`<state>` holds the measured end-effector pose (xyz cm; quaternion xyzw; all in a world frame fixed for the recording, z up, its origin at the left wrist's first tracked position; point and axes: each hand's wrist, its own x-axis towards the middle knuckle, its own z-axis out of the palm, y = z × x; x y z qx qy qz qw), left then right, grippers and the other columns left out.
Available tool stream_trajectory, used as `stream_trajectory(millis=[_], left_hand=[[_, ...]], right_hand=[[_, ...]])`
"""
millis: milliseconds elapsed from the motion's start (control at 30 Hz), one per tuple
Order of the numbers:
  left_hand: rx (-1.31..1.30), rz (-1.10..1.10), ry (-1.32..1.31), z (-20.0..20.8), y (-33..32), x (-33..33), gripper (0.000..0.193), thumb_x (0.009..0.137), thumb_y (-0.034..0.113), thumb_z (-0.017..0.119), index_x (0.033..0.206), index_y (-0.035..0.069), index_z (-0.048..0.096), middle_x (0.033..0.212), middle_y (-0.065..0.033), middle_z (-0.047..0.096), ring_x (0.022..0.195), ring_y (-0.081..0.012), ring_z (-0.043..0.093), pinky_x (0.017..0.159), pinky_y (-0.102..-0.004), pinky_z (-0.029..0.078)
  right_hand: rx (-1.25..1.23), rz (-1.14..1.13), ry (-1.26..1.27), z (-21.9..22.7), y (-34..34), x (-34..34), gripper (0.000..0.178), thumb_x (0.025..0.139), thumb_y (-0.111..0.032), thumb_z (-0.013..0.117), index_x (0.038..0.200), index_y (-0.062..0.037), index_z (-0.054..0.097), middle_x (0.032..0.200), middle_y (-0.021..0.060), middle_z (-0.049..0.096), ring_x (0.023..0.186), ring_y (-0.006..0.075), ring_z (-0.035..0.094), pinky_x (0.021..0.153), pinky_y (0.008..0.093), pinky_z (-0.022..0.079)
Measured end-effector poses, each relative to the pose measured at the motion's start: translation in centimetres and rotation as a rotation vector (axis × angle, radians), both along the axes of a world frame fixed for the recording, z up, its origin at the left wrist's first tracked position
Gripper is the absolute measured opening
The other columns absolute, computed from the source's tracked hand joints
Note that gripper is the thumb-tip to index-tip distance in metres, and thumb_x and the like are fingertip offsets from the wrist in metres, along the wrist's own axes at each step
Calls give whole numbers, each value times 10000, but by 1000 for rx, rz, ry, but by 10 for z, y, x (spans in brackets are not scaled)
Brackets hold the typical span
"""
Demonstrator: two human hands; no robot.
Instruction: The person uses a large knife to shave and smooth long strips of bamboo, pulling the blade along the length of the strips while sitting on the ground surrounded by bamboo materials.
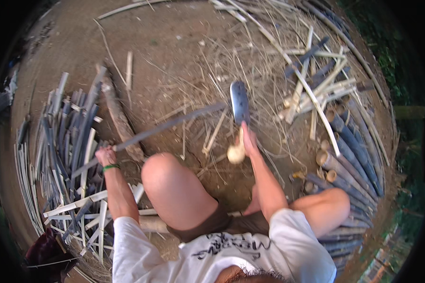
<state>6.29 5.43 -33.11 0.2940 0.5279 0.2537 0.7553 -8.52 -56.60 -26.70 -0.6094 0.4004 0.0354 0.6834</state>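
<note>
My left hand, with a green band at its wrist, is closed round a long dark bamboo strip. The strip slants up to the right, and its far end comes close to the blade of a broad cleaver. Whether the two touch, I cannot tell. My right hand grips the cleaver by its pale wooden handle, whose rounded butt points back toward me. The steel blade points away from me, over the littered ground.
Left of my raised knee lies a rough log. Split bamboo pieces are heaped at the far left. Uncut bamboo poles are stacked on the right, below pale split lengths. Thin shavings cover the dirt ahead.
</note>
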Motion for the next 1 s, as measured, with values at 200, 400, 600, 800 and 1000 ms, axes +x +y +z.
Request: stream_trajectory(millis=[200, 400, 600, 800, 1000], left_hand=[[-89, -30, -39, 66, -58, 15, 596, 983, 608, 379, 919, 24, 474, 637, -50, 337, 452, -178, 296, 426, -324, 317], [87, -121, -209, 103, -51, -8, 596, 999, 599, 384, 898, 16, 455, 628, -25, 261, 468, -165, 241, 466, -315, 345], [94, -182, -301, 119, -83, -2, 562, 995, 590, 414, 868, 43, 432, 571, -6, 198, 490, -163, 245, 507, -295, 372], [47, -161, -306, 119, -99, -8, 553, 983, 607, 425, 854, 70, 407, 592, -7, 210, 480, -164, 258, 492, -285, 370], [42, -178, -400, 123, -87, -12, 571, 981, 606, 433, 854, 49, 446, 560, 2, 220, 484, -143, 269, 482, -271, 349]], right_hand=[[-60, 112, 111, 15, -16, 1, 575, 922, -560, 593, 995, 8, 647, 639, 95, 592, 520, 185, 611, 461, 331, 496], [-67, 101, 168, 17, -7, 4, 567, 888, -583, 630, 891, -17, 608, 616, 96, 584, 481, 196, 590, 452, 341, 500], [113, 74, 198, 22, -3, -7, 546, 894, -572, 627, 873, -29, 581, 613, 86, 571, 482, 178, 578, 452, 332, 510], [71, -109, 134, 13, -23, 8, 547, 901, -571, 618, 926, -25, 587, 609, 94, 572, 478, 188, 574, 457, 346, 502], [129, -4, 224, 14, -41, -11, 533, 894, -572, 624, 948, -42, 594, 616, 83, 554, 482, 186, 562, 455, 335, 500]])
